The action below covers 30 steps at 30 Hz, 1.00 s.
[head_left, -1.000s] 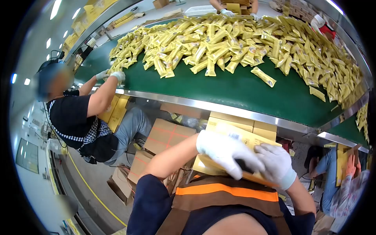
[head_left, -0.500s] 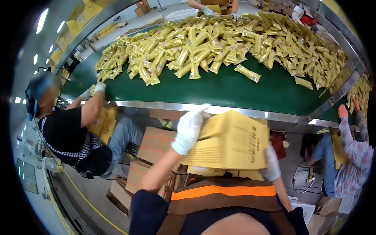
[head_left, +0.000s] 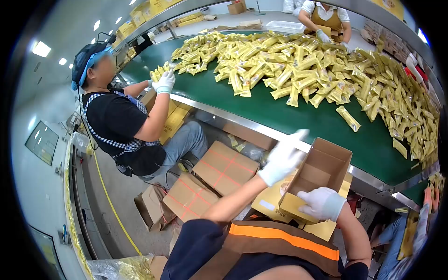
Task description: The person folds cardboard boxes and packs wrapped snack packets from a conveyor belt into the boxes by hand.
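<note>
My left hand [head_left: 283,158], in a white glove, is stretched out beside the conveyor's metal edge. It is blurred, with its fingers extended and nothing visible in them. A yellow cardboard box [head_left: 328,161] stands open toward me, showing its plain brown inside. My right hand [head_left: 323,203], also gloved, grips the box's near flap, thumb inside. Under and beside that box lie other yellow cartons [head_left: 270,204] near my lap. Beyond my hands, a large heap of yellow-wrapped packets [head_left: 289,65] covers much of the green conveyor belt [head_left: 212,88]; a single packet [head_left: 348,118] lies apart.
At the left, a seated co-worker [head_left: 119,112] holds several packets over the belt. Another person [head_left: 326,23] works across it; a sleeve shows at the far right. Brown cartons [head_left: 226,168] with red lines sit on the floor. The conveyor's metal rail [head_left: 224,115] runs before me.
The view has swung left. The box has gone from a closed-looking side to its open inside facing me. My left hand has come off it; my right hand now holds its near flap.
</note>
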{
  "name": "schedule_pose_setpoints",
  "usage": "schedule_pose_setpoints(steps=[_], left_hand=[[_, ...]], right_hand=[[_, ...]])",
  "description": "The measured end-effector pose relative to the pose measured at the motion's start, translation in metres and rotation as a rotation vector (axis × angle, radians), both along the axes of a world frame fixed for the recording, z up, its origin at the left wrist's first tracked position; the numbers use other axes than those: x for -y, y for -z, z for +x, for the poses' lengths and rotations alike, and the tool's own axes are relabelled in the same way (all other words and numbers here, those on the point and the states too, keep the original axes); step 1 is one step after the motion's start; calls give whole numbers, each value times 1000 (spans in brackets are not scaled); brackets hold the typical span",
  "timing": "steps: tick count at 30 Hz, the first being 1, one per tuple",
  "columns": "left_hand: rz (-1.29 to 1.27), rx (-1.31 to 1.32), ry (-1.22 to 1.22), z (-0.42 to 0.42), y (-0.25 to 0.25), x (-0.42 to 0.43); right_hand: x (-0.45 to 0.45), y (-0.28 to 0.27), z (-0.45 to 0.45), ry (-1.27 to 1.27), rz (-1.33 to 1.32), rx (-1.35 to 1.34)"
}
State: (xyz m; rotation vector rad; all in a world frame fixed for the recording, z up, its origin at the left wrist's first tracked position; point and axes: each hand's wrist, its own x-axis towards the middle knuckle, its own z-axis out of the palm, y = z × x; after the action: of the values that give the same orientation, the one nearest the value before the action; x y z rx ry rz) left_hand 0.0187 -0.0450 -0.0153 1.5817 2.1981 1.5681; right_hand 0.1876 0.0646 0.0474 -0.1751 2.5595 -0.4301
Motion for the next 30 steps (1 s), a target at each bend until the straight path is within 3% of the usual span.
schedule_pose_setpoints(steps=[1,2,3,4,5,6,7,8,9,11,13,15,17,18,19,22,24,26,27,28,30], left_hand=[[61,-115,184,9,-20,-15],[-246,-153,391,23,-50,-24],[-199,-534,265,40,-21,-31],[-581,-599,322,38,-22,-34],[-964,-657,379,34,-24,-38],[-699,-633,344,26,-11,-27],[-756,-545,384,19,-31,-20],[-694,-532,354,9,-17,-9],[-626,-518,334,2,9,0],[-494,-47,451,-4,55,6],[-267,231,512,10,79,2],[-114,511,492,25,100,-3],[-70,462,419,31,106,-2],[-99,382,368,31,104,0],[-128,299,315,27,95,-1],[-134,-22,167,-8,77,-13],[-191,-277,7,-65,70,-23],[-308,-319,-173,-129,69,-37],[-392,-302,-266,-157,71,-42],[-430,-340,-337,-180,89,-43],[-540,-435,-350,-198,101,-47]], right_hand=[[-1,7,0,9,-87,-80],[-6,17,4,23,-174,-160],[-11,24,9,42,-259,-238],[-17,20,19,134,-374,-254],[-26,8,28,280,-322,-151],[-32,22,39,407,-184,-419],[-32,43,54,543,-41,-661],[-26,63,65,522,252,-608],[-25,83,73,593,200,-650],[-20,108,77,774,-110,-775],[-18,113,77,926,-499,-783],[-26,113,83,922,-543,-719],[-53,89,88,860,-436,-597],[-78,73,79,713,-226,-666],[-97,48,58,815,-261,-704],[-181,1,-51,620,-35,-987],[-225,-16,-152,421,249,-853],[-239,9,-263,264,256,-923],[-225,17,-326,160,325,-810],[-199,38,-381,21,281,-786],[-119,98,-485,-222,484,-622]])
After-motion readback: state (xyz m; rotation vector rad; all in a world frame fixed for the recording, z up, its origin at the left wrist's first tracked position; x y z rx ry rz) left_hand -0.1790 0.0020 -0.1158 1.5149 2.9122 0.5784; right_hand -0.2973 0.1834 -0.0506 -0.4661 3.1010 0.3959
